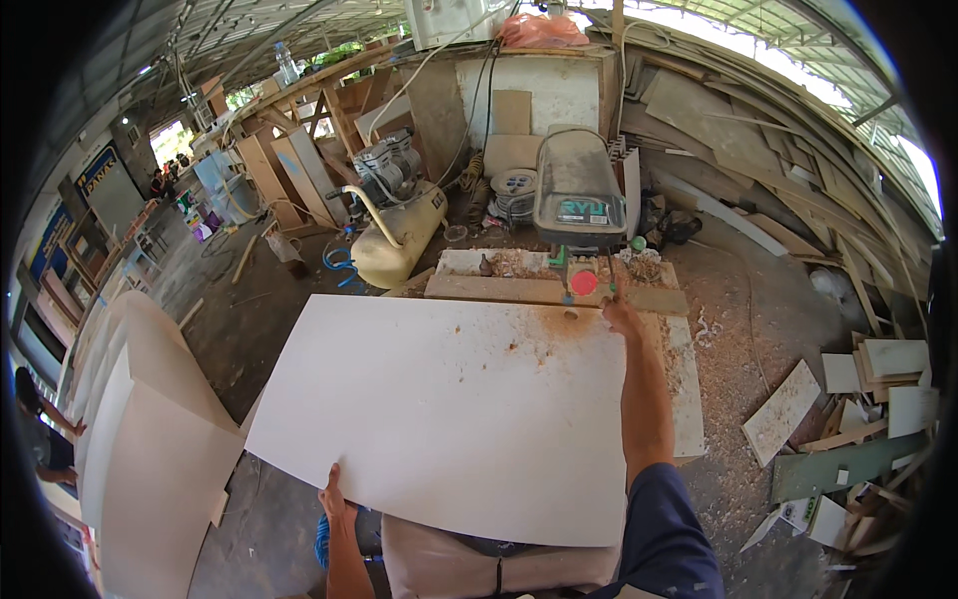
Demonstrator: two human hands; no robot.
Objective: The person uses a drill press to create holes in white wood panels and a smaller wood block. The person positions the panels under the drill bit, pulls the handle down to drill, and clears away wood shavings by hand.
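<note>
A large white board lies in front of me, with sawdust and a brown smear near its far edge. My left hand grips its near left edge, thumb on top and fingers hidden underneath. At the board's far right corner, my right hand is closed beside a drill press, one finger pointing upward. What that hand holds is too small to tell. The drill press has a grey cover, green-tipped handles and a red disc facing me. A wooden strip runs along the board's far edge.
A cream air compressor stands at the back left, with a blue hose beside it. Pale curved panels stand at left, near another person. Scrap boards pile up at right. Wood shavings litter the floor.
</note>
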